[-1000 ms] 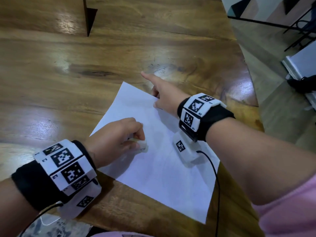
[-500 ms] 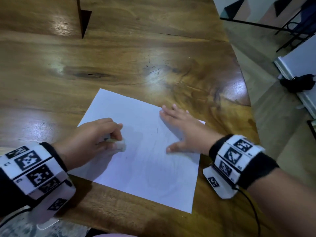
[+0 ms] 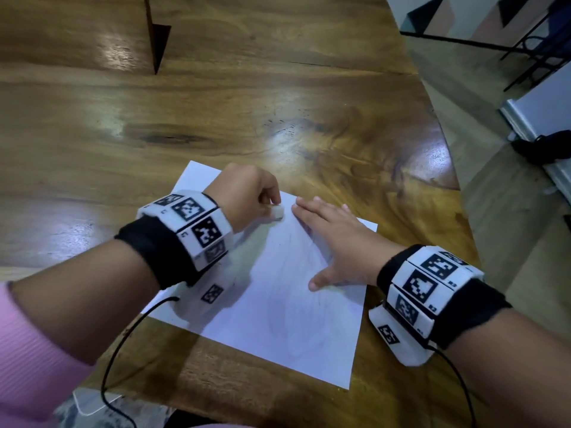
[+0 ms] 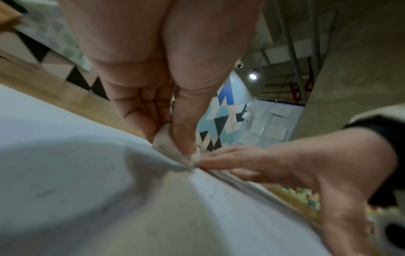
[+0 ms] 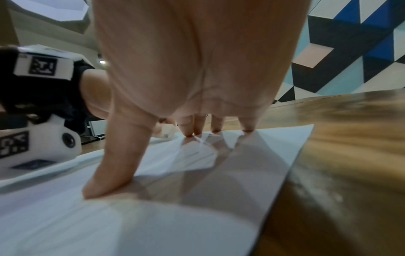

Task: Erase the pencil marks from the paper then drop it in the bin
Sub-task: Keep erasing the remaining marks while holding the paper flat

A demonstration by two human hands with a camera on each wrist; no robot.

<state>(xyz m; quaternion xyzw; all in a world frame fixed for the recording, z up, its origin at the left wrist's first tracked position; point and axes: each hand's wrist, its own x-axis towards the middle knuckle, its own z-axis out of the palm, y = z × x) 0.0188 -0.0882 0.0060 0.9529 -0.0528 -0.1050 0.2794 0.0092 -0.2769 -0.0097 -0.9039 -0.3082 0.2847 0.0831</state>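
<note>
A white sheet of paper [image 3: 287,307] with faint pencil lines lies on the wooden table [image 3: 216,118]. My left hand [image 3: 250,196] pinches a small white eraser [image 3: 277,211] and presses its tip on the paper near the far edge; in the left wrist view the eraser [image 4: 175,149] sits between thumb and fingers, its smudged tip on the sheet [image 4: 87,190]. My right hand [image 3: 333,242] lies flat on the paper's right half, fingers spread and straight. From the right wrist view, the fingertips [image 5: 197,131] and thumb press the sheet [image 5: 175,216] down. No bin is in view.
The table's curved edge [image 3: 445,168] runs down the right side, with floor beyond it. A dark wedge-shaped gap [image 3: 157,35] cuts into the tabletop at the far left. Black cables trail from both wristbands over the near edge.
My left hand moved the eraser from the sheet's left-middle up to its far edge, close to my right fingertips. My right hand, pointing a second ago, has stayed flat on the paper since half a second ago.
</note>
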